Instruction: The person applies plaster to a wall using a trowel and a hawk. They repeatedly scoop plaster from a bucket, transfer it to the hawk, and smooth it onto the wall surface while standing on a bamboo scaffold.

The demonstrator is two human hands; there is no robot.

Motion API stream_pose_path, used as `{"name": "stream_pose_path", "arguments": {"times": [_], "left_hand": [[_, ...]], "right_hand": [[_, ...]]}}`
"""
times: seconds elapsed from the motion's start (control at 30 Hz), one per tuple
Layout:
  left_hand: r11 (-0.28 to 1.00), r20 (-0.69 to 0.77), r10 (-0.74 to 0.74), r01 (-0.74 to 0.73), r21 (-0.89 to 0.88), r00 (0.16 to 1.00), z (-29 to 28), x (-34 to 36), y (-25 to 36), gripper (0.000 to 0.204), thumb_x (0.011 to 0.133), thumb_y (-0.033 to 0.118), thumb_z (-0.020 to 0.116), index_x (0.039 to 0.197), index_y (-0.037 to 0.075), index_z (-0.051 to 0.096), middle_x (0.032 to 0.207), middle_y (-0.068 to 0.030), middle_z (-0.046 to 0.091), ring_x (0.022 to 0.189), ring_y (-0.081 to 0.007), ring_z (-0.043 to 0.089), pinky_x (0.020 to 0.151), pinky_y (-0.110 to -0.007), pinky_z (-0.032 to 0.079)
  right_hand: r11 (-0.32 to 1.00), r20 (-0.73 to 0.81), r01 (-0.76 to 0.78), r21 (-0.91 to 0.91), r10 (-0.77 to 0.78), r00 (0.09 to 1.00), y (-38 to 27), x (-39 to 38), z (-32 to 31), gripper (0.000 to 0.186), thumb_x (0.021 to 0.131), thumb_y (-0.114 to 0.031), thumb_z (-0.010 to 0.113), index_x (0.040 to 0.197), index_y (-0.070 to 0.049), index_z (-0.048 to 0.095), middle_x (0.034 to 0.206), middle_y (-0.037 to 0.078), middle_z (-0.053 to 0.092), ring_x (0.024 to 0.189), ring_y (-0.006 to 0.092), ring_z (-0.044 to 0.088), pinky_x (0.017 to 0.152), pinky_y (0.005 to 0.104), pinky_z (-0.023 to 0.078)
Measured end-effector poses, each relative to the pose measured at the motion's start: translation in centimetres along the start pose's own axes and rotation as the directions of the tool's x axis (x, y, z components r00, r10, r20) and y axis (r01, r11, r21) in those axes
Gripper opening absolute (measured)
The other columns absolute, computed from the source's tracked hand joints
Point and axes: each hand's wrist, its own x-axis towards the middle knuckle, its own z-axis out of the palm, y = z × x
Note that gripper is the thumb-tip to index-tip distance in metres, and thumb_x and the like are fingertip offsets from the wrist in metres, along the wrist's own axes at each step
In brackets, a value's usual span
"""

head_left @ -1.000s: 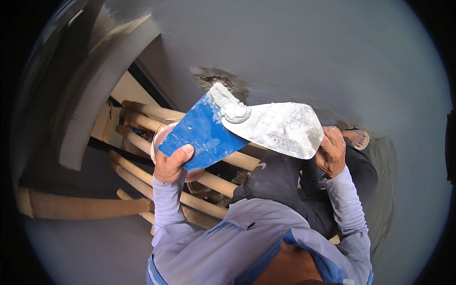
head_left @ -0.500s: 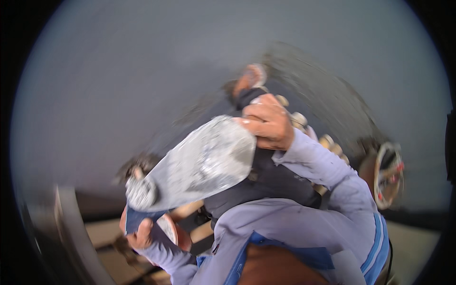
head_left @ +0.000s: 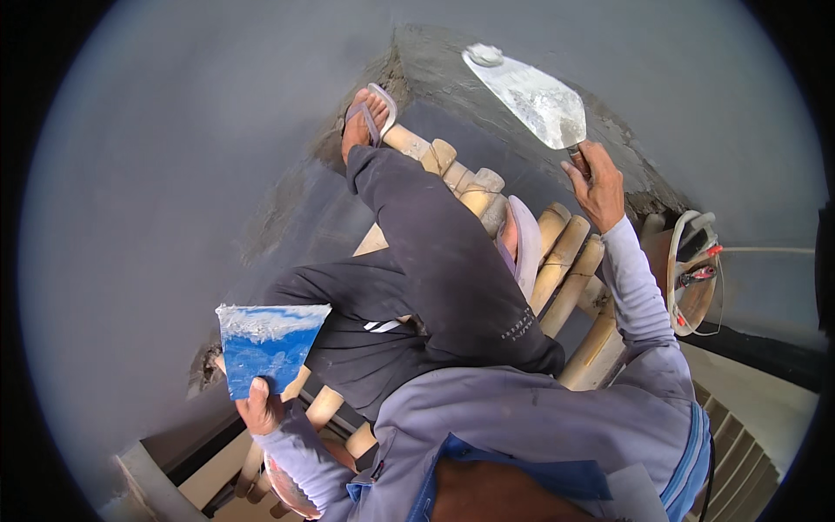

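Note:
My right hand (head_left: 598, 187) grips the short handle of a pointed trowel (head_left: 535, 97), whose blade is smeared white. A lump of whitish paste (head_left: 484, 55) sits on its tip, over the grey wall surface (head_left: 200, 157). Low on the left, my left hand (head_left: 259, 409) is closed on the bottom edge of a blue flat scraper (head_left: 268, 348), thumb on top. White paste streaks the scraper's far edge. The two tools are well apart.
I sit among tied bamboo poles (head_left: 557, 261); one foot in a flip-flop (head_left: 365, 117) rests at their far end. On the right hangs a bucket (head_left: 691, 278) with a red-handled tool (head_left: 696, 277) inside. Behind my left forearm is a round paste-stained container (head_left: 291, 483).
The trowel has swung away from the blue scraper to the far right, carrying paste on its tip. My left hand stays low on the left, and the scraper's face now shows.

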Motion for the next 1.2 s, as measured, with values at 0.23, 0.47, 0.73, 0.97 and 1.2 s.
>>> {"name": "stream_pose_path", "arguments": {"times": [0.23, 0.47, 0.73, 0.97, 1.2], "left_hand": [[0.719, 0.143, -0.322, 0.340, -0.606, 0.936, -1.0, -1.9, -11.2, 0.047, 0.089, 0.016, 0.058, 0.128, -0.002, 0.039, 0.115, -0.0153, 0.056, 0.095, -0.0296, 0.061, 0.073, -0.043, 0.057], [0.471, 0.289, -0.323, 0.417, -0.777, 0.901, -5.2, -1.3, -15.1, 0.045, 0.088, 0.020, 0.059, 0.125, -0.002, 0.045, 0.126, -0.0164, 0.052, 0.114, -0.0272, 0.053, 0.095, -0.048, 0.046], [0.356, 0.414, -0.283, 0.496, -0.792, 0.865, -6.1, -1.3, -15.8, 0.056, 0.085, 0.028, 0.063, 0.128, -0.002, 0.042, 0.129, -0.0167, 0.049, 0.117, -0.0283, 0.050, 0.097, -0.049, 0.045], [0.317, 0.451, -0.286, 0.528, -0.788, 0.846, -5.9, -1.2, -15.4, 0.042, 0.086, 0.017, 0.062, 0.123, 0.001, 0.051, 0.124, -0.0143, 0.055, 0.116, -0.0287, 0.051, 0.098, -0.047, 0.043], [0.330, 0.455, -0.289, 0.533, -0.779, 0.843, -5.6, -0.7, -14.9, 0.044, 0.085, 0.018, 0.063, 0.124, 0.001, 0.050, 0.123, -0.0148, 0.055, 0.116, -0.0297, 0.051, 0.099, -0.048, 0.042]], "right_hand": [[0.990, 0.236, -0.138, -0.013, 0.138, 0.962, 6.9, -1.8, 10.8, 0.042, 0.075, -0.013, 0.068, 0.113, -0.007, 0.053, 0.097, 0.016, 0.058, 0.091, 0.0353, 0.057, 0.077, 0.0415, 0.045], [0.951, 0.438, -0.310, -0.015, 0.285, 0.853, 7.6, 0.4, 16.3, 0.040, 0.072, -0.016, 0.070, 0.108, -0.006, 0.054, 0.098, 0.021, 0.060, 0.095, 0.0392, 0.056, 0.079, 0.0441, 0.044], [0.754, 0.521, -0.650, 0.098, 0.518, 0.679, 9.1, 3.1, 19.3, 0.029, 0.079, -0.020, 0.064, 0.103, -0.005, 0.059, 0.068, 0.008, 0.059, 0.048, 0.0151, 0.054, 0.046, 0.0320, 0.044], [0.595, 0.589, -0.787, 0.161, 0.582, 0.561, 10.3, 4.8, 17.9, 0.024, 0.084, -0.017, 0.061, 0.104, -0.004, 0.061, 0.064, 0.000, 0.051, 0.048, 0.0099, 0.048, 0.040, 0.0248, 0.038], [0.621, 0.557, -0.781, 0.062, 0.628, 0.543, 11.7, 4.7, 15.9, 0.046, 0.080, -0.021, 0.065, 0.122, -0.005, 0.055, 0.080, 0.004, 0.062, 0.058, 0.0124, 0.055, 0.046, 0.0262, 0.044]]}}
